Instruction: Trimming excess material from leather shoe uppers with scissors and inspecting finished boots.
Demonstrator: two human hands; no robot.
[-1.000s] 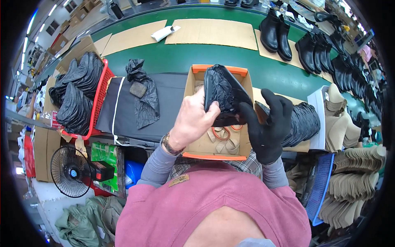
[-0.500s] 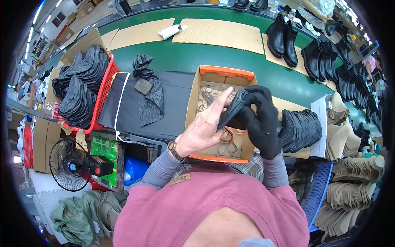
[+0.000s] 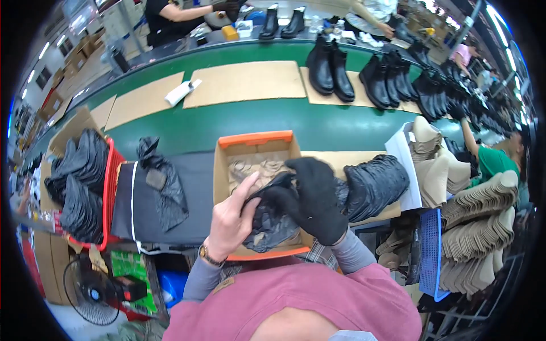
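Note:
Over an orange-rimmed cardboard box [image 3: 256, 138], a crinkled piece of thin black plastic film [image 3: 264, 227] hangs between my hands. My bare left hand [image 3: 227, 223], with a watch at the wrist, pinches its upper edge between thumb and fingers. My right hand [image 3: 318, 202], in a black glove, is curled round the other side of the film; its fingertips are partly hidden. Beige strips [image 3: 239, 169] lie inside the box, largely covered by the hands and film. To the right leans a stack of crinkled black pieces [image 3: 375, 187].
At left are a red basket [image 3: 112, 193] of crinkled black pieces and a black-wrapped piece [image 3: 165, 193] with a small grey block [image 3: 156, 179]. Black boots [image 3: 331, 65] stand beyond on cardboard. Beige boards [image 3: 475, 204] are stacked at right, by a blue basket [image 3: 430, 256]. Co-workers are farther off.
The black film, held up as a compact piece before, now hangs lower and spreads below my hands. My view has shifted, so the table appears farther left and lower.

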